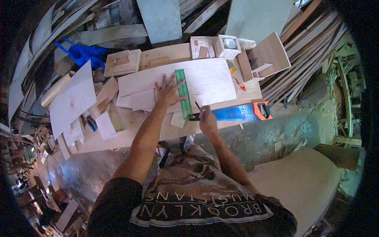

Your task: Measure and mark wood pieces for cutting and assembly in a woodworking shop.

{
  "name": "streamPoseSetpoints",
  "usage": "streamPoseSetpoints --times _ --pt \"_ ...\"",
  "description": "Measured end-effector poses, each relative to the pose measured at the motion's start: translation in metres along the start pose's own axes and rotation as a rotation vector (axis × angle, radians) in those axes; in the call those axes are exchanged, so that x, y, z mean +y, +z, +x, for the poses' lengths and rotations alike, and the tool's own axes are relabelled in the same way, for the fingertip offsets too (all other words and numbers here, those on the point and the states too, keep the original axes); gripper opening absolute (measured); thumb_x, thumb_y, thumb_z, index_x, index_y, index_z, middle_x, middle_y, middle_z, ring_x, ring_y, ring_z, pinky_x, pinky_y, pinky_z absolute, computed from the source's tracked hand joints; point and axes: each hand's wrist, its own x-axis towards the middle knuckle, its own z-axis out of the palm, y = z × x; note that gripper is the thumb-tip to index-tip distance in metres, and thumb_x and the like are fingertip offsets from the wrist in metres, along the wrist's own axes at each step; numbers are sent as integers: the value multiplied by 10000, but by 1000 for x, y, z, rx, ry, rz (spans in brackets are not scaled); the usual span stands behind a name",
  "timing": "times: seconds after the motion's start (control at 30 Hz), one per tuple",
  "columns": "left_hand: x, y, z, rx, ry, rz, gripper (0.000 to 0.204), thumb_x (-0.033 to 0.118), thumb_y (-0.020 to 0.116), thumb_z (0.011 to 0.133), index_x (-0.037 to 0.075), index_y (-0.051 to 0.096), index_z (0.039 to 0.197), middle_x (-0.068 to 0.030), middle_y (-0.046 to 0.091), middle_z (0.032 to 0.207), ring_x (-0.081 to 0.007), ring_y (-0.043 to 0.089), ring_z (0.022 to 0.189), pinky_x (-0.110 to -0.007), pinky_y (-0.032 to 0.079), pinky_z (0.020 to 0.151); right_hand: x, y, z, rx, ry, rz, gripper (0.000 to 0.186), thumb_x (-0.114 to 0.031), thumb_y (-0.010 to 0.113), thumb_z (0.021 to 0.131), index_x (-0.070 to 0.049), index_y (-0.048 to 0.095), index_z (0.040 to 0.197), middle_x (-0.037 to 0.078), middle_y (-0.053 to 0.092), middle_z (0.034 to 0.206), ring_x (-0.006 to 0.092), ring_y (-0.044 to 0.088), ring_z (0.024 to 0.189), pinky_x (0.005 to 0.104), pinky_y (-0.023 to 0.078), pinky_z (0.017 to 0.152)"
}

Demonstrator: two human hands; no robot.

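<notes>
My left hand [169,91] presses down with its fingers spread, at the left edge of a green see-through ruler [186,107]. The ruler lies across a pale, thin wooden sheet [211,81] on the workbench. Closed round a dark pencil [197,105], my right hand [207,117] is just right of the ruler's near end. The pencil's upper end sticks out above the fist; its lower end is hard to make out. Right beside this hand lies a handsaw [235,113] with a blue blade and an orange and black handle.
Wooden boxes [122,63] and a small case with a round glass [229,43] stand along the bench's far side. A paintbrush [238,83] lies right of the sheet. Offcuts and a tilted white board [73,100] crowd the left. Long planks [312,51] lean at right.
</notes>
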Motion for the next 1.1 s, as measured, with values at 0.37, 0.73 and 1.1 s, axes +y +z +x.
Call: streamPoseSetpoints --times 0.37,0.73,1.1 --pt "-2 9 -1 41 -61 -29 813 683 597 791 350 329 1483 -51 148 1613 -395 94 1468 -744 138 1070 32 67 -16 -68 368 755 222 -202 698 866 5 647 805 6 599 695 104 535 659 300 443 579" --pt "-36 18 -81 333 -479 -940 472 119 644 897 29 510 1341 -113 652 1056 -171 632 818 -289 563 594 74 -37 23 -436 -133 371 207 -177 660 912 14 611 848 -18 522 716 83 456 712 289 404 627" --pt "-37 39 -69 504 -406 -879 275 200 618 917 -35 631 1059 -163 682 912 -273 664 673 -383 521 573 63 -36 117 -82 -88 588 236 -287 599 964 -110 562 811 -80 400 608 26 323 469 224 257 414"
